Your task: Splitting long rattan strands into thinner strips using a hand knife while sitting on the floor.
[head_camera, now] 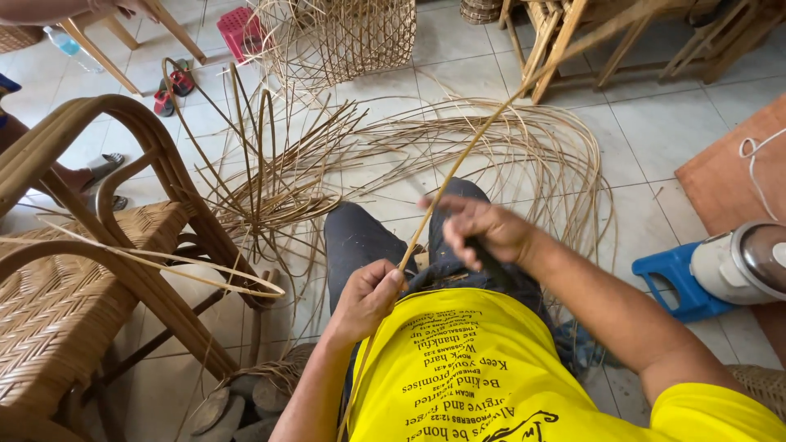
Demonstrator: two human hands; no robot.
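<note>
The left hand [366,296] is pinching the rattan strip [458,168] with closed fingers; the right hand [483,231] is gripping a dark knife [490,260] against it. Keeping the blade shallow should be shaving evenly.

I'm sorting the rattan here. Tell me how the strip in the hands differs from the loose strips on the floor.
The held strip runs straight and taut, up past the knees; the floor strips lie curved in loops on the tiles. The held strip is a single piece, pinched by the left hand with the right hand against it; the floor strips are a tangled pile, untouched. Both are thin, pale tan cane.
</note>
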